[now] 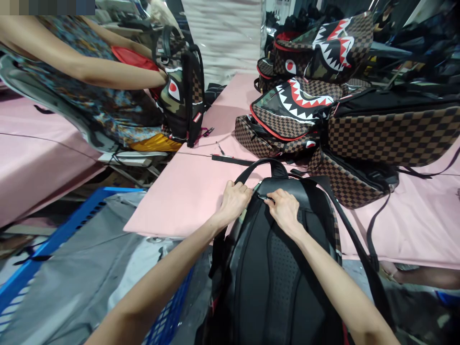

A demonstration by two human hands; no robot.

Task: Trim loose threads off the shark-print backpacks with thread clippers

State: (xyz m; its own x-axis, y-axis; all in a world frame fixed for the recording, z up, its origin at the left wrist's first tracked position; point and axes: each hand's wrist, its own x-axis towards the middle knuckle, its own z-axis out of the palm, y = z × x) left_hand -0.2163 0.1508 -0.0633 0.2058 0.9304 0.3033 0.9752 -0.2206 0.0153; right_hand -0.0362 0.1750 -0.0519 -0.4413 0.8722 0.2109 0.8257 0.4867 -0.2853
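Note:
A black backpack (283, 268) stands upright against the pink table's front edge, its padded back panel facing me. My left hand (235, 199) is closed on the upper left edge of the backpack, near the base of a strap. The fingers of my right hand (283, 206) pinch a small dark tool (264, 197) with a metallic glint, held against the top of the back panel. What kind of tool it is cannot be made out.
Checkered backpacks with shark-mouth prints (302, 103) are piled at the back right of the pink table (168, 196). A seated person (108, 86) handles another backpack (179, 91) at the left. A blue crate (64, 230) with grey material stands at lower left.

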